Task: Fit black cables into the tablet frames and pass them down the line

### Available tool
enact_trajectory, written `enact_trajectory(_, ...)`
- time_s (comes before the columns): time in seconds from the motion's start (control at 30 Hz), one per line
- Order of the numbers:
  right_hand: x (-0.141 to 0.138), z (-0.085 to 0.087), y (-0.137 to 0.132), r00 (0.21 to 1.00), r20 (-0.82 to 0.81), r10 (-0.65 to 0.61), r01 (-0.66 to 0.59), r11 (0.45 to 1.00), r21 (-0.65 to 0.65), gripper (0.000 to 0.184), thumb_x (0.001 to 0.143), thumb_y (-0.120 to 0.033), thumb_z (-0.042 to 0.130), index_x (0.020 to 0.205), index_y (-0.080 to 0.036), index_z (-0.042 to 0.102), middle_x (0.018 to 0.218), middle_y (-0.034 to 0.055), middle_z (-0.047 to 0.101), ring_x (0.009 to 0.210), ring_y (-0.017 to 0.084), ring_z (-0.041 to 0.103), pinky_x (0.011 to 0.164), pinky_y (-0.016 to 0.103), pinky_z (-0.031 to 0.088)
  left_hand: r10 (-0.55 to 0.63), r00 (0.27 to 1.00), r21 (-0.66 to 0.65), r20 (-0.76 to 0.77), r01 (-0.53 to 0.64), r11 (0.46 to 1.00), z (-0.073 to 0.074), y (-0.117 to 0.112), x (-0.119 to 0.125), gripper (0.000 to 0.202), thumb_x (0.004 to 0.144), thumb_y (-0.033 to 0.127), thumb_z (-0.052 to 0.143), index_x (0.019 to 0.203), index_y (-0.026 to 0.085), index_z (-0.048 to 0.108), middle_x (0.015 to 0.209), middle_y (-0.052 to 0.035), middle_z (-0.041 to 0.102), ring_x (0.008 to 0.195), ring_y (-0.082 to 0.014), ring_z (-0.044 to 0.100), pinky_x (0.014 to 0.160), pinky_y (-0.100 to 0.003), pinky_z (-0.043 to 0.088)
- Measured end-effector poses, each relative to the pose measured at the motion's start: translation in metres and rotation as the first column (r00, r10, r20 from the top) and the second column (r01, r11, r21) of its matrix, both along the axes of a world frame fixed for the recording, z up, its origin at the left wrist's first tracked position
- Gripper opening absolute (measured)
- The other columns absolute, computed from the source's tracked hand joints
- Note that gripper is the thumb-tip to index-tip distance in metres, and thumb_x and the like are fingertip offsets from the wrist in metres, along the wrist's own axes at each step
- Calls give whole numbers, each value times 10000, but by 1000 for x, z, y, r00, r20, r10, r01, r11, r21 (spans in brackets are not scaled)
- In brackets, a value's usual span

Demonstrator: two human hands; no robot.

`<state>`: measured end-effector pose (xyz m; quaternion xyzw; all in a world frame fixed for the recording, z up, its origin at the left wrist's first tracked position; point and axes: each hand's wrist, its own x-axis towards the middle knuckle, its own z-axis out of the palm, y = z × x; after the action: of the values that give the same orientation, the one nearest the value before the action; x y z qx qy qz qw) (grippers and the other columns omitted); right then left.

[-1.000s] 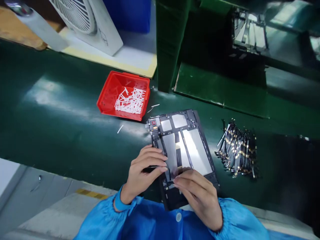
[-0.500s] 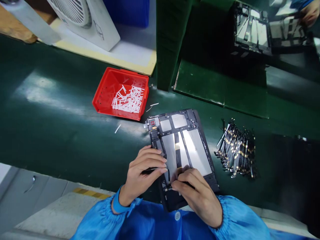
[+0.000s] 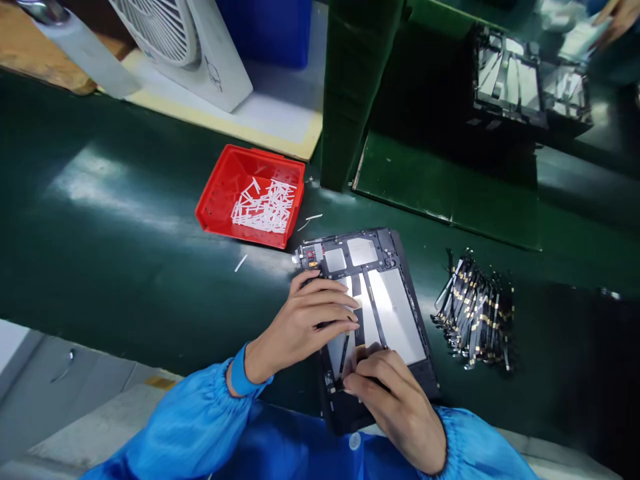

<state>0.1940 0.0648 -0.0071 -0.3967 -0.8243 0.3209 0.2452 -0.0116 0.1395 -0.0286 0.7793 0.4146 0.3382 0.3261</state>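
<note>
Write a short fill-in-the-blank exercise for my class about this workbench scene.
The left hand and right hand rest on a ____ rectangular tablet frame with silver panels. A red plastic bin on the dark green conveyor belt holds loose ____ strips. A bundle of black ribbon cables with gold bands lies to the ____ of the frame in the head view.

Missing words: black; white; right.

Electronics factory assembly line
Green conveyor belt (image 3: 115, 267) carrying a tablet frame (image 3: 395, 313) and bundled flex cables (image 3: 475, 313), blue smock sleeve (image 3: 185, 427) at lower left.
</note>
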Motion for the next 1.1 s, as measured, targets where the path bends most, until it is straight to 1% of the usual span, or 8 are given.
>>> enact_trajectory(0.3,1,-1,0,1000,16,20,-19,998,-66,142,943,-72,529,1021,-136,628,935,67,623,888,163,541,812,296,488,-22,999,-68,35,25,997,-2,3,-5,44,863,234,690,871,276,703,1005,79,759,1059,-126,657,1065,-306,263)
enact_trajectory(0.4,0,2,2,1000,22,17,-15,997,-70,149,955,-84,513,1022,-142,633,920,62,627,868,158,548,791,291,492,-27,999,-73,20,28,997,-2,3,-6,44,871,237,680,876,277,700,1016,78,758,1066,-127,655,1066,-306,264)
enact_trajectory(0.53,-1,4,4,1000,17,15,-14,998,-66,162,967,-93,495,1022,-145,639,925,61,640,883,157,563,811,289,501,-26,1000,-62,9,27,998,0,3,-6,48,865,231,687,873,277,695,1013,80,756,1058,-123,658,1065,-298,265)
enact_trajectory(0.67,0,3,3,999,34,8,-7,999,-35,157,965,-102,507,1020,-143,648,958,61,669,904,161,577,842,296,504,-27,1000,-42,-6,27,999,0,4,-5,50,864,221,685,867,271,690,1019,66,757,1054,-135,664,1066,-310,266)
enact_trajectory(0.77,1,0,2,998,56,23,-23,1000,8,164,978,-130,498,1022,-142,656,1163,72,672,965,167,579,891,316,508,-28,999,-39,-20,28,999,-1,3,-6,60,863,220,685,877,278,692,1024,60,756,1053,-143,666,1067,-322,275)
enact_trajectory(0.83,1,-1,1,996,77,34,-37,999,34,166,975,-131,504,1033,-137,659,1243,68,654,957,167,577,867,314,527,-35,999,-46,-30,34,998,-2,3,-6,60,864,222,684,886,277,693,1039,52,753,1060,-148,663,1070,-330,273)
enact_trajectory(0.93,-1,-1,1,994,106,18,-24,998,53,176,978,-137,503,1037,-140,668,1209,52,681,878,159,571,782,304,552,-49,998,-50,-49,47,998,-2,3,-7,51,868,226,678,889,271,691,1055,41,750,1069,-158,658,1080,-337,260)
enact_trajectory(1.1,-1,0,0,993,119,1,-13,995,98,197,991,-149,486,999,-139,682,1179,57,697,861,149,573,750,298,550,-65,995,-33,-77,62,997,0,5,-6,79,871,217,675,928,271,669,1060,48,741,1077,-151,649,1104,-331,234)
